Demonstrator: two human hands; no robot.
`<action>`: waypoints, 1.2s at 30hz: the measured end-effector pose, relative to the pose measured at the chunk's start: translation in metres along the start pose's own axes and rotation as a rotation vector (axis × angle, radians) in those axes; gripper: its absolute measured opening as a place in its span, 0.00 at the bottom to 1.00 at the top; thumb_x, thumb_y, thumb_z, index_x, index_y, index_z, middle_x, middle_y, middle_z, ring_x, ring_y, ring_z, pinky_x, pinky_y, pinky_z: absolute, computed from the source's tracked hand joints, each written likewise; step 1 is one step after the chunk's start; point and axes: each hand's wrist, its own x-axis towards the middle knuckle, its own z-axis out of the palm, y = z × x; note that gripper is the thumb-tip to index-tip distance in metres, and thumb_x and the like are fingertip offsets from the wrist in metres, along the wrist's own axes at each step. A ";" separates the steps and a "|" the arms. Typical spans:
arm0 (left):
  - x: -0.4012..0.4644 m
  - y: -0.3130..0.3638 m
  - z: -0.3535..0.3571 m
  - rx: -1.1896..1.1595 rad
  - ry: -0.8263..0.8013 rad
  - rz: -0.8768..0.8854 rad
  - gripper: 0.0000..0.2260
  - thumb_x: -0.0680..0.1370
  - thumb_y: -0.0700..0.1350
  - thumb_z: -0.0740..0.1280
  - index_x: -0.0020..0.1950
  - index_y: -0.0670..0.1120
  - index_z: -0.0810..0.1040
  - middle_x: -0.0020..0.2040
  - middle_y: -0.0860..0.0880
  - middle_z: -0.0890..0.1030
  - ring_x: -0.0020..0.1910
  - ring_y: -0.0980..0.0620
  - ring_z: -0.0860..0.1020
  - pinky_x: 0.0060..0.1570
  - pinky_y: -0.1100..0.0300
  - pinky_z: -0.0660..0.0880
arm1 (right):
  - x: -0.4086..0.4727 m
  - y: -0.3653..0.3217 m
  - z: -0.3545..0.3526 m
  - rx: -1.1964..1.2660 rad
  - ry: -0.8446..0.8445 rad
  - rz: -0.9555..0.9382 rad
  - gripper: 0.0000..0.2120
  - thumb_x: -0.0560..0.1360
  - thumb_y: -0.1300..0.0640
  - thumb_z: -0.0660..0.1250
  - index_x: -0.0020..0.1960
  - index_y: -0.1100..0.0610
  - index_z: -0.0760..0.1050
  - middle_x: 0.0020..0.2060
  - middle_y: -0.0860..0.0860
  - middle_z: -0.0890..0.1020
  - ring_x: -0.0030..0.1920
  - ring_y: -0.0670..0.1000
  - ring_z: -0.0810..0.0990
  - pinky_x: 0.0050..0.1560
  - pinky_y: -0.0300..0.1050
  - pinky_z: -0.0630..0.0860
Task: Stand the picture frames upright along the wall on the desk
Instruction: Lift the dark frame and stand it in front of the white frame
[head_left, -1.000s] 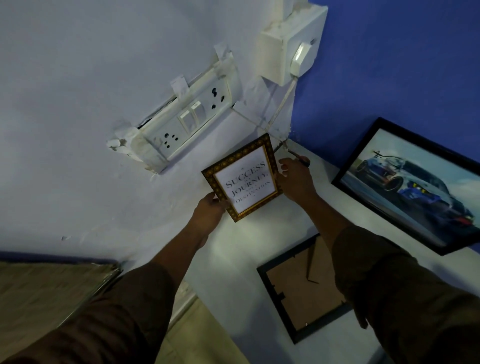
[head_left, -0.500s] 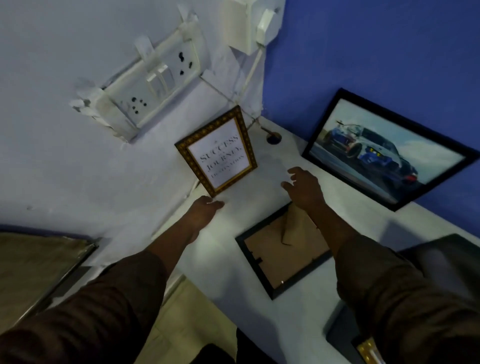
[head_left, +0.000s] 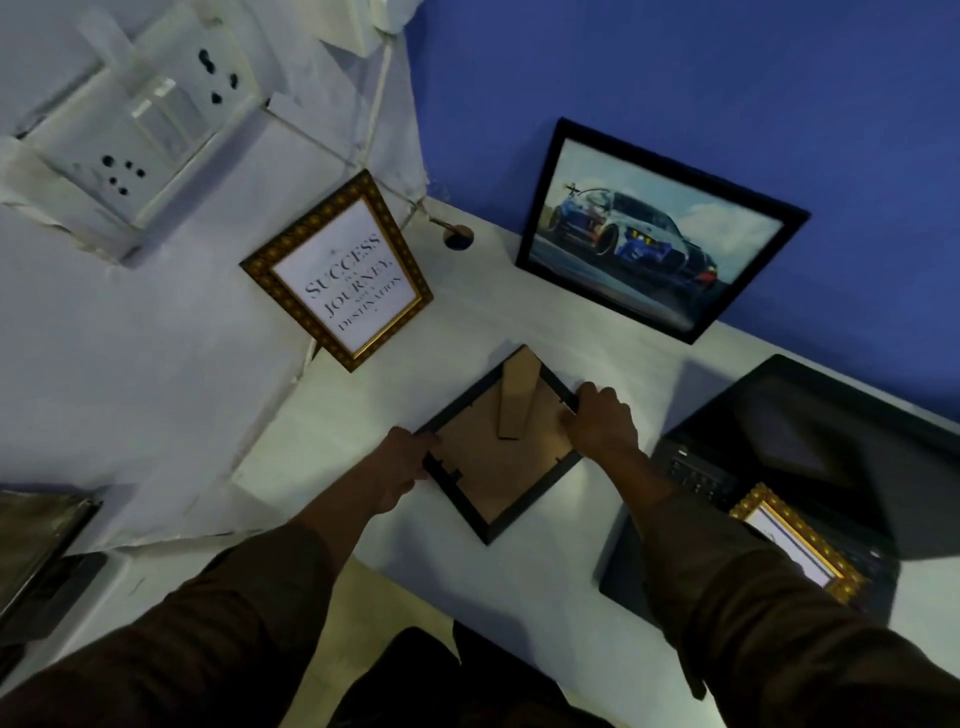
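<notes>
A gold quote frame (head_left: 343, 275) stands upright against the white wall. A black-framed car picture (head_left: 654, 228) leans on the blue wall. A black frame (head_left: 498, 467) lies face down on the white desk (head_left: 519, 322), its brown backing and flap stand showing. My left hand (head_left: 402, 460) grips its left edge and my right hand (head_left: 600, 418) grips its right corner. A small gold frame (head_left: 795, 540) lies flat on the laptop at the right.
An open black laptop (head_left: 810, 452) sits at the desk's right side. A switch and socket panel (head_left: 140, 130) with wires hangs on the white wall. A cable hole (head_left: 458, 238) is in the desk's back corner.
Both hands let go of the gold quote frame, left standing at the wall, and moved down to take hold of the face-down black frame. The view shifted right and down.
</notes>
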 end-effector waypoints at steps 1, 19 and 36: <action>0.002 0.000 0.002 -0.042 0.006 -0.010 0.18 0.82 0.46 0.65 0.70 0.42 0.72 0.55 0.41 0.77 0.48 0.45 0.76 0.37 0.60 0.66 | 0.000 0.002 0.002 0.009 -0.015 0.007 0.21 0.77 0.45 0.63 0.65 0.54 0.69 0.59 0.58 0.74 0.59 0.63 0.75 0.57 0.58 0.77; -0.017 -0.014 -0.031 -0.459 0.084 0.248 0.13 0.83 0.39 0.59 0.67 0.41 0.74 0.61 0.35 0.79 0.54 0.41 0.80 0.53 0.51 0.76 | -0.024 0.003 -0.026 0.628 0.017 0.022 0.14 0.81 0.49 0.63 0.54 0.58 0.80 0.45 0.55 0.81 0.39 0.52 0.78 0.33 0.44 0.74; -0.165 -0.077 0.068 -0.305 -0.154 0.981 0.14 0.80 0.41 0.67 0.66 0.48 0.78 0.60 0.49 0.84 0.63 0.48 0.80 0.66 0.50 0.74 | -0.246 0.104 -0.040 1.223 -0.403 0.100 0.19 0.82 0.47 0.62 0.60 0.60 0.80 0.50 0.62 0.86 0.43 0.56 0.87 0.42 0.47 0.85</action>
